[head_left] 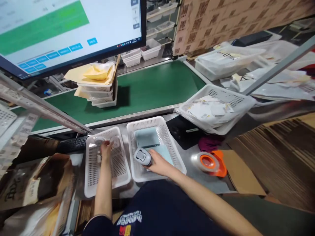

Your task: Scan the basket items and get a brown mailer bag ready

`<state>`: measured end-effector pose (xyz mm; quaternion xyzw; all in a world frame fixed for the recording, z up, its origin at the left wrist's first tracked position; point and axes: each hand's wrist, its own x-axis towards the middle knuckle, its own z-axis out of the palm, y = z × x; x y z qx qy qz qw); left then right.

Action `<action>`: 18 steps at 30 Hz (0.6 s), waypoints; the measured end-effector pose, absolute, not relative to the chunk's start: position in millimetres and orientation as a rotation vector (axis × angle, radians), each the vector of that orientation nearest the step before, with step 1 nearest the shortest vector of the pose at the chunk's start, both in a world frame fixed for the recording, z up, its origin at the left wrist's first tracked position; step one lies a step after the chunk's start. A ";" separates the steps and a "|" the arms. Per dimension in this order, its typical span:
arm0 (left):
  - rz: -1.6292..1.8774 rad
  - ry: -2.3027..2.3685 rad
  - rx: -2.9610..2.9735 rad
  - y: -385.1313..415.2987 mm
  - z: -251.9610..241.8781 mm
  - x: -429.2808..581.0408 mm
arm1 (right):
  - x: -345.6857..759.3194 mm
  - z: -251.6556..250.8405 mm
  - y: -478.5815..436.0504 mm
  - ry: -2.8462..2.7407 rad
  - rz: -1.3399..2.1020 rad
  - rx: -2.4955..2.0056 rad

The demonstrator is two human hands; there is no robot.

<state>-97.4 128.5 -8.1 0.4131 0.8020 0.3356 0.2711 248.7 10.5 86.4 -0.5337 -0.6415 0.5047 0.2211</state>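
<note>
My right hand [159, 164] grips a grey handheld scanner [142, 156] over a white perforated basket [178, 157] that holds a pale blue flat packet [147, 137]. My left hand [106, 150] reaches into a second white basket [92, 178] to the left and holds a small clear round item [114, 141]; another clear round piece [98, 141] lies beside it. The two baskets sit side by side on a metal counter.
A green conveyor belt [152, 88] runs behind, carrying stacked baskets with yellow envelopes [98, 73]. A monitor [61, 29] hangs top left. A tilted basket of paper slips [216, 108], an orange tape dispenser [209, 162], a keyboard [72, 143] and cardboard boxes [31, 186] surround the counter.
</note>
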 end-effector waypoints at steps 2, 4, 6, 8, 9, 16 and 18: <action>1.036 2.100 1.116 117.8 4.2 -89.0 | 235.2 83.0 18.9 -1.830 1.403 -1.416; 1.148 2.002 1.127 106.7 18.4 -76.1 | 227.4 80.1 24.7 -1.869 1.384 -1.364; 1.197 1.885 1.160 94.3 30.4 -58.5 | 226.6 77.6 27.8 -1.885 1.358 -1.353; 1.147 1.789 1.198 79.3 36.5 -37.9 | 233.3 74.0 26.1 -1.855 1.341 -1.368; 1.086 1.754 1.222 71.1 36.8 -27.8 | 239.4 71.1 22.7 -1.822 1.340 -1.386; 0.538 1.951 1.593 72.7 12.7 -35.4 | 319.9 25.8 -46.1 -1.478 1.542 -1.543; 0.484 2.257 1.658 103.6 9.5 -73.4 | 344.5 12.8 -65.8 -1.388 1.552 -1.625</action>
